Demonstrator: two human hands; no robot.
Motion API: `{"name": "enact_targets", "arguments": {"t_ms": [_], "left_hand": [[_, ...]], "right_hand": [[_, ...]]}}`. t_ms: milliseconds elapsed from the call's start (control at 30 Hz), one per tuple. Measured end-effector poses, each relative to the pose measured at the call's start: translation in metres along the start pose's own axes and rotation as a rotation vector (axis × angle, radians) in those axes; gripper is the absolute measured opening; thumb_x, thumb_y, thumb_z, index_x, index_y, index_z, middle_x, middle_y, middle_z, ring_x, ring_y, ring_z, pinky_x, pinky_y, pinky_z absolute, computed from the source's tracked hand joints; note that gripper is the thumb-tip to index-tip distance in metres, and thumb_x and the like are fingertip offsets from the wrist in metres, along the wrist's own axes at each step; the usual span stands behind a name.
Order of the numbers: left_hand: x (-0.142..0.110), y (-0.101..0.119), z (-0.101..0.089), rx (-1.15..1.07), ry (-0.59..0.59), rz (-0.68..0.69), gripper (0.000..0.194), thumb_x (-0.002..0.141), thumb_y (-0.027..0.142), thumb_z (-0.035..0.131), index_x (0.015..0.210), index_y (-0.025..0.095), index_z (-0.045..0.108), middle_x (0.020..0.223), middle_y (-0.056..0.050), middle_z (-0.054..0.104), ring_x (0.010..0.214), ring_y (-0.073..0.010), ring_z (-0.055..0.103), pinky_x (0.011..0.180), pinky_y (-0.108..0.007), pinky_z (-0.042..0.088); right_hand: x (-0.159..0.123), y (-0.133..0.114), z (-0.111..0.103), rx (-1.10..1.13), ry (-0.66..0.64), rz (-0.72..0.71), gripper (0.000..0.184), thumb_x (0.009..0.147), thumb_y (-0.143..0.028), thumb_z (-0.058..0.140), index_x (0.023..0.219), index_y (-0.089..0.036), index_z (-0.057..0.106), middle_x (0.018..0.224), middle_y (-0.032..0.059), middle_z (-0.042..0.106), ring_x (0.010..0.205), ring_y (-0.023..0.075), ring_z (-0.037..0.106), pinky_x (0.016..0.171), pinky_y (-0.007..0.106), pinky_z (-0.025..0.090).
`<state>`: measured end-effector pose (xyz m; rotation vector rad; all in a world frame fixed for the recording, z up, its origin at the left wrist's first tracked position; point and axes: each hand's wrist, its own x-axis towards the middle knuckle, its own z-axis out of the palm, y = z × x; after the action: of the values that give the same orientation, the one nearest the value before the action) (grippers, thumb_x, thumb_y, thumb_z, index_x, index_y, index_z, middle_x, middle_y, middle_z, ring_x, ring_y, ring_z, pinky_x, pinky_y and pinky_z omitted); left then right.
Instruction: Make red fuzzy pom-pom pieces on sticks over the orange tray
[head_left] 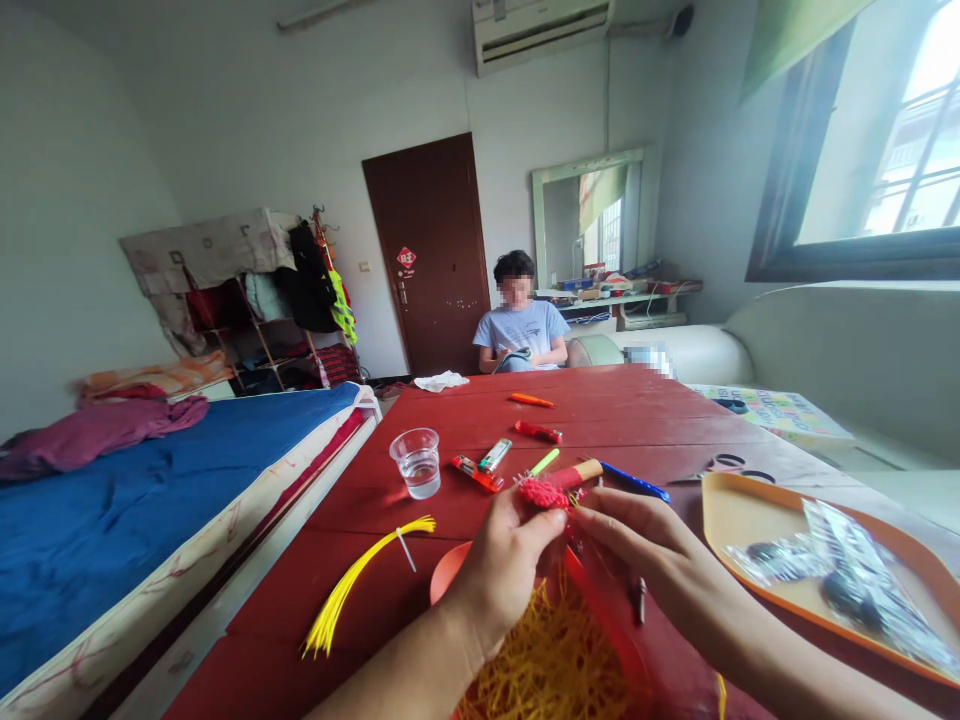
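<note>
My left hand (517, 555) is closed around a small pinkish-red knotted piece (544, 493), with the thumb pressed on its near side. From the right, my right hand (641, 530) pinches at the same piece, fingertips together; thin yellow strands show there. What exactly lies between those fingertips is too small to tell. Below both hands, a red container (600, 590) holds a heap of tangled yellow strands (547, 660). Just beyond the hands lies a red cylinder with a tan end (581, 472), partly hidden.
A clear plastic cup (418, 463), several lighters (495, 457) and a bundle of yellow strands (360, 580) lie on the red table (450, 410). Scissors (724, 468) and an orange-rimmed tray (720, 510) with plastic-wrapped items are at right. A person (519, 325) sits beyond the table.
</note>
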<state>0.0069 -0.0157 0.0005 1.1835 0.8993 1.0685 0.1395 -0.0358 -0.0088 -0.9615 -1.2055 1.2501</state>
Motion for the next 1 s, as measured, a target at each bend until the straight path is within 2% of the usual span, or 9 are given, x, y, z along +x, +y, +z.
{"name": "enact_targets", "arguments": {"t_ms": [67, 200, 300, 467, 600, 767, 867, 1000], "left_hand": [[0.000, 0.001, 0.001, 0.004, -0.011, -0.017, 0.006, 0.068, 0.015, 0.057, 0.067, 0.017, 0.062, 0.048, 0.006, 0.040, 0.044, -0.0068, 0.028, 0.041, -0.021, 0.019], [-0.002, 0.006, 0.006, -0.005, -0.045, -0.015, 0.007, 0.067, 0.012, 0.056, 0.065, 0.017, 0.061, 0.051, 0.005, 0.045, 0.044, -0.0062, 0.031, 0.043, -0.021, 0.022], [-0.003, 0.008, 0.008, 0.012, -0.031, 0.028, 0.004, 0.068, 0.015, 0.058, 0.066, 0.016, 0.062, 0.050, 0.005, 0.044, 0.045, -0.0065, 0.032, 0.043, -0.021, 0.023], [-0.003, 0.002, 0.006, 0.011, 0.016, 0.021, 0.008, 0.072, 0.023, 0.058, 0.073, 0.016, 0.062, 0.052, 0.005, 0.045, 0.046, -0.0066, 0.034, 0.044, -0.020, 0.025], [-0.002, -0.002, 0.004, -0.011, 0.019, 0.005, 0.009, 0.072, 0.024, 0.059, 0.077, 0.017, 0.062, 0.060, 0.002, 0.052, 0.049, -0.0070, 0.039, 0.047, -0.020, 0.028], [0.002, -0.006, -0.001, 0.025, 0.011, 0.054, 0.007, 0.073, 0.020, 0.055, 0.070, 0.017, 0.060, 0.050, 0.006, 0.039, 0.047, -0.0068, 0.031, 0.045, -0.021, 0.024], [0.001, -0.003, 0.000, 0.033, 0.026, 0.065, 0.004, 0.072, 0.020, 0.057, 0.070, 0.017, 0.060, 0.051, 0.007, 0.039, 0.047, -0.0066, 0.031, 0.045, -0.020, 0.026], [-0.001, 0.002, 0.003, -0.005, 0.075, 0.018, 0.006, 0.066, 0.020, 0.062, 0.071, 0.017, 0.061, 0.057, 0.005, 0.048, 0.050, -0.0071, 0.039, 0.048, -0.020, 0.032]], "right_hand": [[0.000, 0.000, -0.001, 0.003, -0.023, -0.013, 0.024, 0.066, -0.044, 0.067, 0.071, -0.021, 0.066, 0.062, -0.0043, 0.054, 0.055, 0.0098, 0.043, 0.053, 0.018, 0.039], [0.002, 0.002, -0.003, -0.019, -0.089, -0.028, 0.021, 0.070, -0.036, 0.065, 0.058, -0.019, 0.060, 0.051, -0.0069, 0.045, 0.046, 0.0077, 0.033, 0.045, 0.018, 0.033], [0.003, 0.003, -0.002, -0.037, -0.122, -0.029, 0.018, 0.073, -0.033, 0.061, 0.062, -0.018, 0.061, 0.052, -0.0065, 0.046, 0.044, 0.0073, 0.031, 0.042, 0.019, 0.027], [0.002, 0.001, 0.002, -0.055, -0.085, -0.001, 0.024, 0.069, -0.039, 0.062, 0.058, -0.018, 0.056, 0.046, -0.0081, 0.036, 0.040, 0.0069, 0.025, 0.036, 0.020, 0.019], [0.004, 0.001, 0.003, -0.043, -0.046, -0.043, 0.029, 0.067, -0.044, 0.065, 0.057, -0.019, 0.055, 0.043, -0.0086, 0.036, 0.038, 0.0062, 0.026, 0.036, 0.020, 0.021], [0.004, 0.001, 0.004, -0.078, -0.037, -0.020, 0.038, 0.066, -0.056, 0.061, 0.058, -0.019, 0.054, 0.041, -0.0084, 0.039, 0.034, 0.0062, 0.032, 0.030, 0.019, 0.025], [0.004, 0.001, 0.005, -0.100, -0.041, -0.030, 0.039, 0.067, -0.056, 0.060, 0.056, -0.019, 0.053, 0.040, -0.0086, 0.040, 0.032, 0.0058, 0.035, 0.030, 0.019, 0.024], [0.004, 0.002, 0.005, -0.129, -0.056, -0.033, 0.034, 0.066, -0.051, 0.064, 0.059, -0.019, 0.056, 0.039, -0.0090, 0.040, 0.032, 0.0061, 0.034, 0.032, 0.020, 0.022]]}}
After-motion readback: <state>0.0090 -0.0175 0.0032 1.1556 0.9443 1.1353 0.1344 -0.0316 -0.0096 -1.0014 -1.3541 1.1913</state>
